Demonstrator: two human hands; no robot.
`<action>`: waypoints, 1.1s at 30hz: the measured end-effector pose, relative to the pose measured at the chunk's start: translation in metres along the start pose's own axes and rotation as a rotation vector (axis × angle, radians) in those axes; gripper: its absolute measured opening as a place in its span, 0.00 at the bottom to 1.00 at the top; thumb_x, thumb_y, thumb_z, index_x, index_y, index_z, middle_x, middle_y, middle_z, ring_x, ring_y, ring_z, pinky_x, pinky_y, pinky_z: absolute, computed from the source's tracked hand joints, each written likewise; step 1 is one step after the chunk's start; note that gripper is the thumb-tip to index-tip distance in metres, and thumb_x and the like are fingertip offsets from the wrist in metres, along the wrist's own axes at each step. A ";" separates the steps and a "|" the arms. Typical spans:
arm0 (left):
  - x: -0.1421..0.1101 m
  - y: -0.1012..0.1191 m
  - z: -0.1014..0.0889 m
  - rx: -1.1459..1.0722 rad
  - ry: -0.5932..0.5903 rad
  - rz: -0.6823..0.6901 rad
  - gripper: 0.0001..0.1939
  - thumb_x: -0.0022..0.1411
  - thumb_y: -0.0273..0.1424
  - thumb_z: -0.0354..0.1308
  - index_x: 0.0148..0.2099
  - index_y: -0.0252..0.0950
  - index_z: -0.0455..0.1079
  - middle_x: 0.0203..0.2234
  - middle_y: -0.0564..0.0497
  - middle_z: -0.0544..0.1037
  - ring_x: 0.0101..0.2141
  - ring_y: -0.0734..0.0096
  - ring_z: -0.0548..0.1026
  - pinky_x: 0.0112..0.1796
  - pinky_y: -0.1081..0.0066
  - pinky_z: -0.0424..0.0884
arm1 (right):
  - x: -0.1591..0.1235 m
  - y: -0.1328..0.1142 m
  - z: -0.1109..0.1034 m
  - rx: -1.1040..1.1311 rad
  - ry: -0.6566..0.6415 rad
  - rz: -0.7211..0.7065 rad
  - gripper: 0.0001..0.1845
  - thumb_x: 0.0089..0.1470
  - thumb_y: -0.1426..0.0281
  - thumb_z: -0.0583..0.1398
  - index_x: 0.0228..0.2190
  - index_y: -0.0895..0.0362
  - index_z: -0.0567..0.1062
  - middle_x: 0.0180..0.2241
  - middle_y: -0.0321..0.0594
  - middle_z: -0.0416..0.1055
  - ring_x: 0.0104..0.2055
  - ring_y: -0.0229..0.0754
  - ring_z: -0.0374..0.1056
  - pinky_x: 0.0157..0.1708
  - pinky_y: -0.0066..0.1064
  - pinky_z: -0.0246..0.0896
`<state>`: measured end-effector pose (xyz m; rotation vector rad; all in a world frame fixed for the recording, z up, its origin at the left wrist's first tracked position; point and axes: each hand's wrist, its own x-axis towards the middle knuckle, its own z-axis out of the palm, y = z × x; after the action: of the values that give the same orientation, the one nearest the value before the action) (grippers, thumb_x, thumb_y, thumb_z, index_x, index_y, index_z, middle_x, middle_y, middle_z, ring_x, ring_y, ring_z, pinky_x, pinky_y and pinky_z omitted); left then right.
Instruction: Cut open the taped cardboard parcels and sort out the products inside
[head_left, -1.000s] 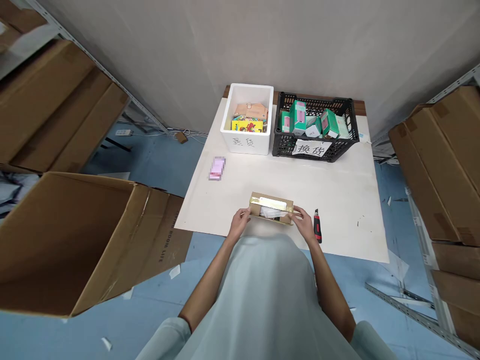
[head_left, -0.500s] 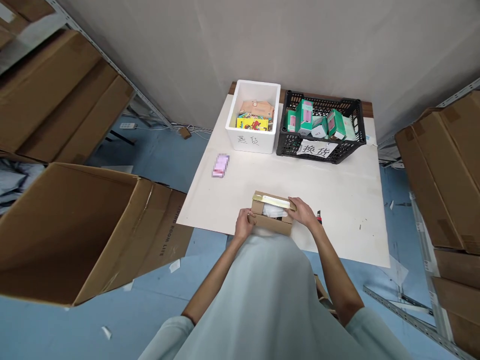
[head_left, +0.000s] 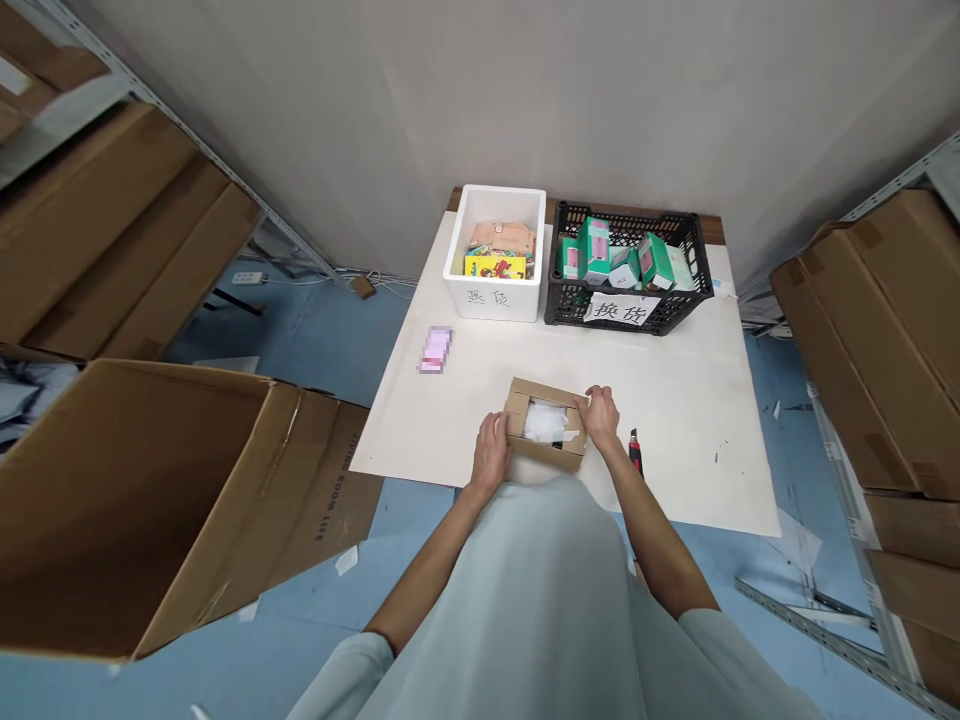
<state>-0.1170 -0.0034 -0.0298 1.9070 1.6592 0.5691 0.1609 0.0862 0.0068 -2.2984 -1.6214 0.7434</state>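
A small cardboard box [head_left: 541,455] sits near the front edge of the table, its top flaps parted. White, crumpled-looking wrapping [head_left: 543,421] shows through the opening, with something dark at its front edge that I cannot make out. My left hand [head_left: 491,450] grips the box's left side, its fingers closed over the edge. On the right, my right hand [head_left: 600,415] pinches the upper right edge of the box. A red and black box cutter [head_left: 635,453] lies just right of my right forearm.
A white bin [head_left: 491,304] with packets and a black crate [head_left: 679,310] of green boxes stand at the table's back. A blurred pink item [head_left: 435,350] lies on the white tabletop [head_left: 480,370]. A large open carton [head_left: 300,470] stands left; stacked cartons [head_left: 870,350] are right.
The box's top flaps have opened wider, uncovering more white wrapping. My right hand has shifted slightly up along the right edge. The view has tilted a little, showing the whole cutter.
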 end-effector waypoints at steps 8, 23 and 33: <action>0.026 0.025 -0.004 0.215 -0.355 0.374 0.43 0.60 0.17 0.50 0.77 0.34 0.63 0.67 0.33 0.76 0.81 0.46 0.52 0.78 0.36 0.42 | -0.036 -0.031 -0.021 -0.317 -0.310 -0.386 0.18 0.78 0.70 0.50 0.52 0.53 0.79 0.49 0.52 0.85 0.51 0.54 0.81 0.48 0.38 0.67; 0.015 -0.004 -0.053 0.151 -0.149 0.196 0.37 0.68 0.28 0.60 0.78 0.36 0.63 0.76 0.32 0.66 0.81 0.35 0.49 0.78 0.33 0.42 | -0.083 0.046 -0.048 -0.164 -0.128 -0.269 0.23 0.77 0.60 0.54 0.65 0.50 0.76 0.66 0.51 0.74 0.54 0.57 0.81 0.51 0.44 0.75; 0.030 -0.022 -0.030 -0.036 -0.225 -0.001 0.45 0.63 0.33 0.67 0.79 0.37 0.60 0.76 0.33 0.64 0.73 0.36 0.65 0.73 0.42 0.61 | -0.096 0.079 0.005 0.298 -0.078 -0.163 0.27 0.63 0.60 0.65 0.61 0.52 0.79 0.73 0.50 0.69 0.76 0.60 0.64 0.76 0.55 0.59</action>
<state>-0.1480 0.0324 -0.0221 1.8694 1.4964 0.3665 0.1976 -0.0321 -0.0085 -1.9282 -1.5842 0.9719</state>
